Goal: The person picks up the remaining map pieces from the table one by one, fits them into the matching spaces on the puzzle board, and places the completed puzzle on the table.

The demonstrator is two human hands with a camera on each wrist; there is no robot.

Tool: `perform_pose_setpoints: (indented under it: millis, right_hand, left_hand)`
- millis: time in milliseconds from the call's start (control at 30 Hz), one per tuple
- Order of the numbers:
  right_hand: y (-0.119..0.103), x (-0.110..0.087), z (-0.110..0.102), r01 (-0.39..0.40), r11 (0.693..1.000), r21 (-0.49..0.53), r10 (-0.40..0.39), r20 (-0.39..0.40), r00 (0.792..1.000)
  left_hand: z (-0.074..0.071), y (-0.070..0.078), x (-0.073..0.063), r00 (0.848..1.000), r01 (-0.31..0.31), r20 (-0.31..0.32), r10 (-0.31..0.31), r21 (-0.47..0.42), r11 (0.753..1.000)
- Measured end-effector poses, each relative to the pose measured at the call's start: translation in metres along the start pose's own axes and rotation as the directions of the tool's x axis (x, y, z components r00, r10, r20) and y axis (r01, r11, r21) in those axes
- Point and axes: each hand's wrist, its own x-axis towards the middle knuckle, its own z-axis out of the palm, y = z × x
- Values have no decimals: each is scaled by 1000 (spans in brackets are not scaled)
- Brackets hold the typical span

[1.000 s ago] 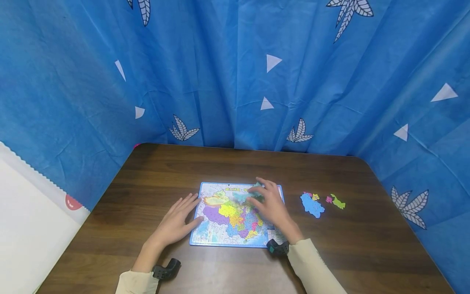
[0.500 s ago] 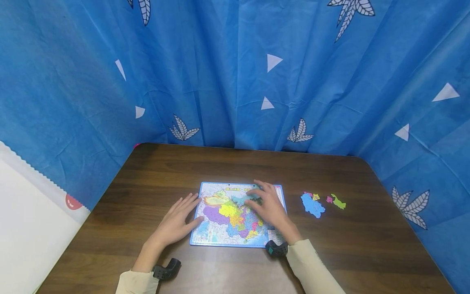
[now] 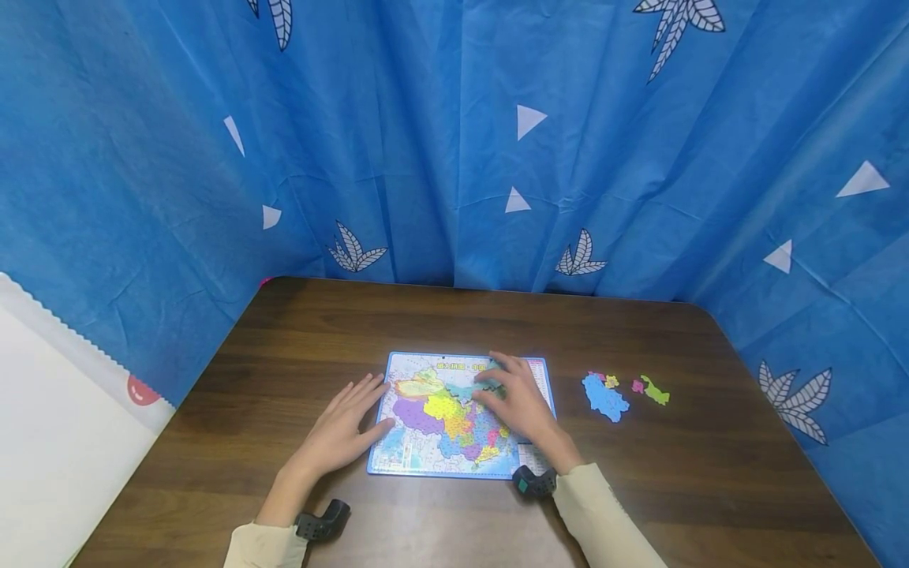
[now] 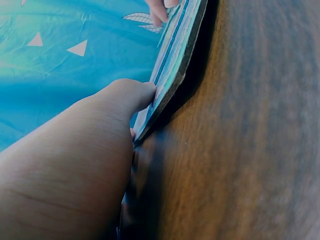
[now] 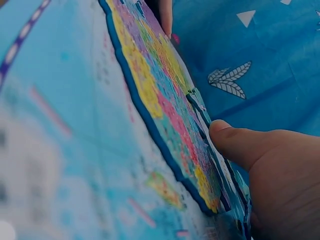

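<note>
A map jigsaw board (image 3: 405, 461) with coloured pieces lies flat on the table. At its left edge rests my left hand (image 3: 342, 430), fingers straight and spread; in the left wrist view its thumb (image 4: 142, 95) touches the board's rim. Over the upper right part of the map, my right hand (image 3: 521, 401) holds a long teal puzzle piece (image 3: 463, 391) with curled fingers. The right wrist view shows the thumb (image 5: 227, 137) against the piece's edge, which stands slightly raised above the map. Part of the teal piece is hidden under the hand.
Right of the board lie loose puzzle pieces: a large blue one (image 3: 605, 397), a small yellow one (image 3: 611, 381), a pink one (image 3: 637, 386) and a green one (image 3: 656, 390). A blue curtain (image 3: 426, 158) hangs behind the brown table (image 3: 341, 315).
My right hand has shifted slightly left and toward me with the teal piece, which has come down closer to the map. The left hand has stayed in place.
</note>
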Motion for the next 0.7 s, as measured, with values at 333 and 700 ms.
perform_pose_setpoints:
  millis: [333, 700]
  right_hand:
    - [1, -1, 0, 9, 1000, 0, -9, 11, 1000]
    - [2, -1, 1, 8, 1000, -2, -8, 28, 1000]
  left_hand:
    - [-1, 1, 0, 1000, -12, -18, 13, 6, 1000]
    - [-1, 1, -1, 1000, -5, -5, 5, 5, 1000]
